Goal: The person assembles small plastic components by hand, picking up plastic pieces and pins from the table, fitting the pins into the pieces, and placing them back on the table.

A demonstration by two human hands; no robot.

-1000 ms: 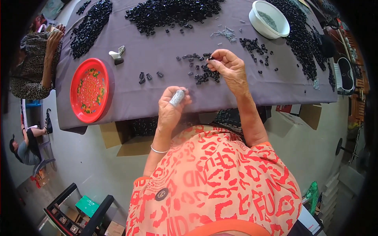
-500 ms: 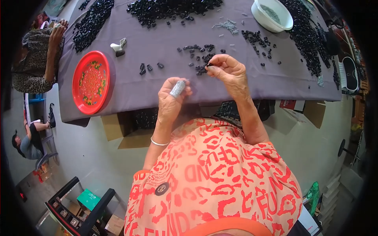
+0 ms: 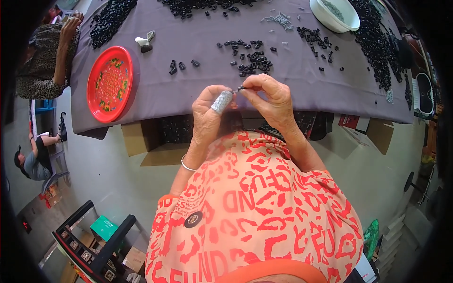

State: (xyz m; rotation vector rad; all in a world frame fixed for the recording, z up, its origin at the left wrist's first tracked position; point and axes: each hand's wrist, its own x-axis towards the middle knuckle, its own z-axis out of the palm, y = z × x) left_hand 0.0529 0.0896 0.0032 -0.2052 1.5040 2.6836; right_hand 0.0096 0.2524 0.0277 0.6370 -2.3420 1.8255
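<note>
My left hand (image 3: pixel 207 113) has a pale grey wrap (image 3: pixel 222 101) on one finger and pinches a thin grey spring-like piece (image 3: pixel 234 91) at its fingertips. My right hand (image 3: pixel 271 101) closes thumb and forefinger on a small black plastic part (image 3: pixel 241 88). Both sets of fingertips almost meet just above the table's near edge, the black part lined up with the spring-like piece; whether they are joined is too small to tell. Just beyond my hands lies a loose cluster of black plastic parts (image 3: pixel 255 63). A few more black parts (image 3: pixel 182 65) lie to its left.
A red floral tray (image 3: pixel 92 89) sits at the table's left. Small grey pieces (image 3: pixel 282 21) lie near a white bowl (image 3: pixel 349 27) at the back right. Large heaps of black parts (image 3: pixel 111 23) line the far edges. Another person (image 3: pixel 47 66) sits at the left side.
My right hand has moved down and left, bringing a black part from beside the cluster to my left fingertips. My left hand has shifted slightly right. The whole view has tilted a little.
</note>
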